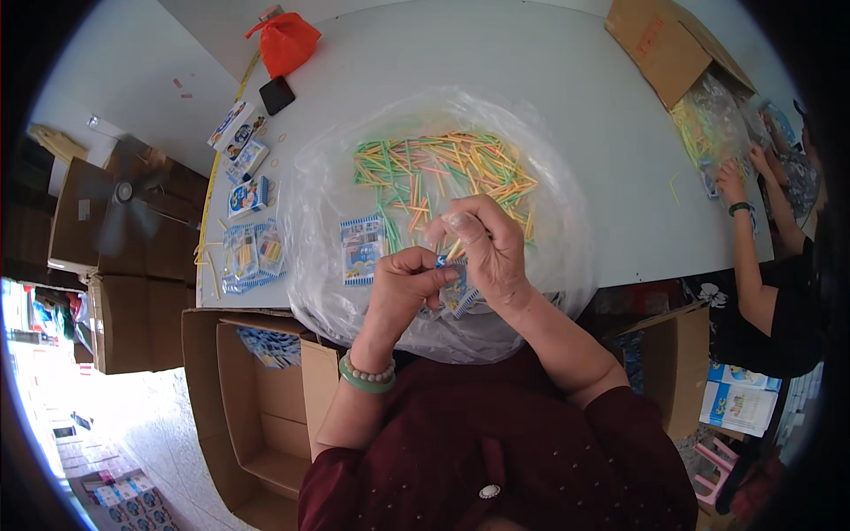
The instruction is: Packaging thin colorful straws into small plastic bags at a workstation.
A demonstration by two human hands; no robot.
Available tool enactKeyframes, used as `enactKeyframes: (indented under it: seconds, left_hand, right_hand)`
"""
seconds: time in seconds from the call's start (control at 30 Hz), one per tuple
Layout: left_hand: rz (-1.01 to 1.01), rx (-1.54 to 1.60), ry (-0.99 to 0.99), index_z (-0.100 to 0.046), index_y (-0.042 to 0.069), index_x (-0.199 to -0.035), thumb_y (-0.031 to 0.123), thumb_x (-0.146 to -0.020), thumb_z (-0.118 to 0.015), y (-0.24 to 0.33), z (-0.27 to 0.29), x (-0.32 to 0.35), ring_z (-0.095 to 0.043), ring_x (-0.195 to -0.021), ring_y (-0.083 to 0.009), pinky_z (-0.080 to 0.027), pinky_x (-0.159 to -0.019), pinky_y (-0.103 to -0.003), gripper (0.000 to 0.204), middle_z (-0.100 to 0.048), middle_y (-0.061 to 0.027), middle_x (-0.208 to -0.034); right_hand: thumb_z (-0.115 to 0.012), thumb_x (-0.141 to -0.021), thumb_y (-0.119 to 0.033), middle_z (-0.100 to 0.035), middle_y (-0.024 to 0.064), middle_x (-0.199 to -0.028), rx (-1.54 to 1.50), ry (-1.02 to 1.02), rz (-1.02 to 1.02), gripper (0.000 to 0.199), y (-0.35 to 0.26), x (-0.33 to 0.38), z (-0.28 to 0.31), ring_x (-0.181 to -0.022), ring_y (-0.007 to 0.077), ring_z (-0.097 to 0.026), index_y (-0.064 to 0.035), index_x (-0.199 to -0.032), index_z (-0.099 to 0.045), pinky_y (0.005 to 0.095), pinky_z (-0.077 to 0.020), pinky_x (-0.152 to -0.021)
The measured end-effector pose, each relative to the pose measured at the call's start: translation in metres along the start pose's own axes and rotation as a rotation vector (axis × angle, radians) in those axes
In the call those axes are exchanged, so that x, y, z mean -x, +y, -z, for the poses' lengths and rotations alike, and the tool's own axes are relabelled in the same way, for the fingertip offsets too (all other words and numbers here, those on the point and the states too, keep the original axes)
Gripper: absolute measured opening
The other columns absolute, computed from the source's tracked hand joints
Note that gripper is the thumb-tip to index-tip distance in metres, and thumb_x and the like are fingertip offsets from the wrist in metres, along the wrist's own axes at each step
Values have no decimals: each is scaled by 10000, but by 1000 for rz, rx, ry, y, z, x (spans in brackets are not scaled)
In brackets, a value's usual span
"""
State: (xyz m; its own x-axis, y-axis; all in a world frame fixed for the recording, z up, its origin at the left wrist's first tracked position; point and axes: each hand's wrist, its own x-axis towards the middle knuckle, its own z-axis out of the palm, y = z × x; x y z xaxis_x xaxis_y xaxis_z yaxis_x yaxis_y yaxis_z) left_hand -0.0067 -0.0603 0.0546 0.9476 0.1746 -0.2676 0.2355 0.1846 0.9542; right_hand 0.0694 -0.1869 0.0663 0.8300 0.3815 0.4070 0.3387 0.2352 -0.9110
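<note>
My left hand [409, 285] pinches the top edge of a small clear and blue-printed packet [462, 299], which hangs below the fingers. Close above it, my right hand [492, 252] has its fingers closed around a few thin yellow and pink sticks [456, 251], their lower ends at the packet's mouth. Beyond both hands lies a loose heap of thin green, yellow, pink and orange sticks [443, 164] on a large clear plastic sheet or bag [314, 190]. A flat blue-and-clear packet [363, 251] lies left of the heap, beside my left hand.
At the table's left are filled packets [251, 255], small blue-and-white boxes [247, 196], a black object [277, 95] and a red bag [285, 44]. An open carton [266, 403] stands below. On the right, a co-worker's hands [733, 184] reach toward a tipped carton [660, 49].
</note>
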Motion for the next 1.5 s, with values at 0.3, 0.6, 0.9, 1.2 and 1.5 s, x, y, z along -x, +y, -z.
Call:
enactKeyframes:
  seconds: [0.3, 0.6, 0.9, 1.2, 1.5]
  left_hand:
    - [57, 20, -115, -612, 33, -714, 14, -767, -728, -2, -5, -1, -538, -473, -70, -425, -423, -191, 129, -597, -4, -637]
    - [83, 1, -113, -586, 40, -687, 3, -776, -718, -10, -9, -3, -532, -468, -70, -406, -420, -194, 164, -563, 9, -605]
    - [74, 129, -149, -611, 29, -714, 16, -772, -729, -19, -5, -4, -529, -463, -76, -413, -418, -195, 131, -595, -5, -637]
    - [26, 122, -116, -643, 12, -775, 5, -777, -718, -26, -6, -4, -535, -468, -79, -431, -418, -194, 75, -623, -20, -676]
    - [-509, -137, 33, -664, -4, -937, -1, -853, -640, -45, -12, -15, -549, -698, -65, -450, -649, -194, 88, -618, -7, -789]
  right_hand:
    - [-453, -991, -271, -633, 101, -740, -235, 75, -119, 309, -2, -3, 12, -745, 176, -646, 18, -926, -538, 322, -519, -758]
    - [-431, -995, -259, -652, 123, -752, -196, 197, -93, 275, -8, 5, 7, -758, 201, -655, -14, -901, -510, 353, -483, -860]
    - [-495, -970, -170, -642, 70, -760, -21, 164, -40, 185, 0, 19, 7, -731, 124, -604, -13, -882, -538, 267, -479, -723]
    - [-513, -958, -135, -641, 70, -800, 79, -48, -157, 162, 6, 18, 24, -791, 135, -608, 11, -902, -557, 273, -483, -719]
    - [-496, -964, -137, -662, 120, -1005, 164, -111, -156, 189, 13, 25, 19, -898, 153, -603, 28, -991, -583, 276, -470, -836]
